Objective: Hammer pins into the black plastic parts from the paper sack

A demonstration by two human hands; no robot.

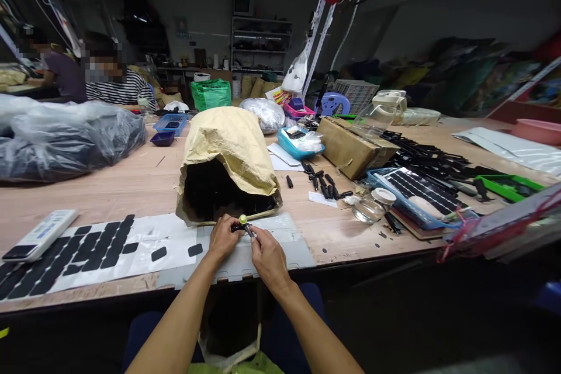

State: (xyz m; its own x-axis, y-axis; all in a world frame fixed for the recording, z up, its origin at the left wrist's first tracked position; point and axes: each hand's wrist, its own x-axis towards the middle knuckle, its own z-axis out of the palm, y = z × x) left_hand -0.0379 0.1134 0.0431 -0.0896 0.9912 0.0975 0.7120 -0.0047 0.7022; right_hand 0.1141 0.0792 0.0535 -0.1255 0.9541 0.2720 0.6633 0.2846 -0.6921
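Observation:
At the table's front edge, my left hand pinches a small dark piece, mostly hidden by the fingers. My right hand grips a slim, metallic-looking tool, its exact kind too small to tell. A small round yellow-green knob shows between the hands; which of the two pieces it belongs to, I cannot tell. Just beyond lies a tan sack on its side, its dark mouth facing me. Under the hands is a grey sheet. Left of it, black rounded patches lie in rows on white backing.
A white box-shaped device rests at left, near a large plastic-wrapped bundle. On the right are black handle-like parts, a clear jar, a blue basket and a cardboard box. Two people sit at the far left.

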